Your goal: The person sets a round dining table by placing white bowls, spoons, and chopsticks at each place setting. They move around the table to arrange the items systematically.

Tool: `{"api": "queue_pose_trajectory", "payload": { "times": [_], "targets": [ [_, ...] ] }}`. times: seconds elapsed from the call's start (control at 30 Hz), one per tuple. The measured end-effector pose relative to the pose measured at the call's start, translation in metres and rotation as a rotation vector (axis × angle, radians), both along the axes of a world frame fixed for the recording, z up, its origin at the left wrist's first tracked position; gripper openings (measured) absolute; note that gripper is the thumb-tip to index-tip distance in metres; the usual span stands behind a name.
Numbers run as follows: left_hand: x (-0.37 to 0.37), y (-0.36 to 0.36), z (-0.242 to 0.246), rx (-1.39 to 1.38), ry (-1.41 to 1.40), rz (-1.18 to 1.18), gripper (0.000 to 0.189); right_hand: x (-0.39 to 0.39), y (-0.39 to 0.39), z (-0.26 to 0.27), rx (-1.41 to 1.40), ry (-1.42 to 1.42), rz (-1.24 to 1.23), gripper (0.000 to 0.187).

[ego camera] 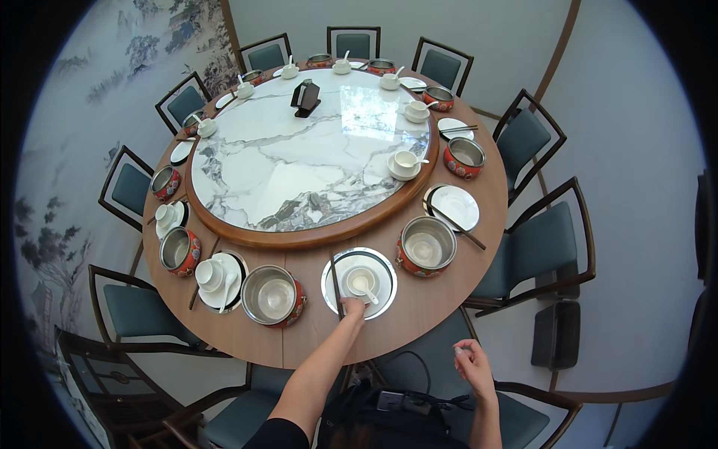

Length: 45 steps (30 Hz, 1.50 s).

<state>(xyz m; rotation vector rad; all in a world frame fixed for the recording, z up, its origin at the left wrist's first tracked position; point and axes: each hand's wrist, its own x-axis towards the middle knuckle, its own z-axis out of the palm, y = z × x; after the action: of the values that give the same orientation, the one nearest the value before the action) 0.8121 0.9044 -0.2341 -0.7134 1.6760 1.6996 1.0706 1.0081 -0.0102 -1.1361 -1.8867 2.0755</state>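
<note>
My left hand (353, 306) reaches to the near edge of the place setting in front of me, by a small white bowl (357, 274) and the lower part of dark chopsticks (335, 275). Whether its fingers grip the dish or the chopsticks is hidden. A white spoon (368, 294) rests in the bowl, its handle pointing toward me. Under the bowl lie a white plate (387, 278) and a silver-rimmed charger (394, 286). Off the table's edge, my right hand (474, 362) hovers over a chair, fingers loosely curled and holding nothing.
Red patterned metal pots (269, 296) (427, 247) stand on either side. A marble turntable (303, 168) bears white bowls (405, 160) and a dark hexagonal stand (305, 100). To the left sits another setting with a cup (209, 275). Chairs (541, 241) ring the wooden table (314, 342).
</note>
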Motion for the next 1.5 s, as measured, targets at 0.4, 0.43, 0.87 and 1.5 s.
{"api": "queue_pose_trajectory", "payload": {
  "times": [0.4, 0.43, 0.87, 1.5],
  "targets": [
    [0.012, -0.031, -0.005, 0.332, 0.008, 0.091, 0.027, -0.121, -0.005, -0.049, 1.083, 0.118, 0.511, 0.032],
    [0.022, -0.036, 0.016, 0.350, 0.031, 0.059, 0.024, -0.135, -0.011, -0.058, 1.244, 0.107, 0.569, 0.036],
    [0.098, -0.139, 0.080, 0.285, 0.204, -0.019, 0.014, -0.198, -0.044, -0.173, 2.038, 0.026, 0.710, 0.012],
    [0.096, -0.140, 0.093, 0.279, 0.286, -0.109, 0.013, -0.173, 0.034, -0.134, 0.591, 0.085, 0.078, 0.012]
  ]
}}
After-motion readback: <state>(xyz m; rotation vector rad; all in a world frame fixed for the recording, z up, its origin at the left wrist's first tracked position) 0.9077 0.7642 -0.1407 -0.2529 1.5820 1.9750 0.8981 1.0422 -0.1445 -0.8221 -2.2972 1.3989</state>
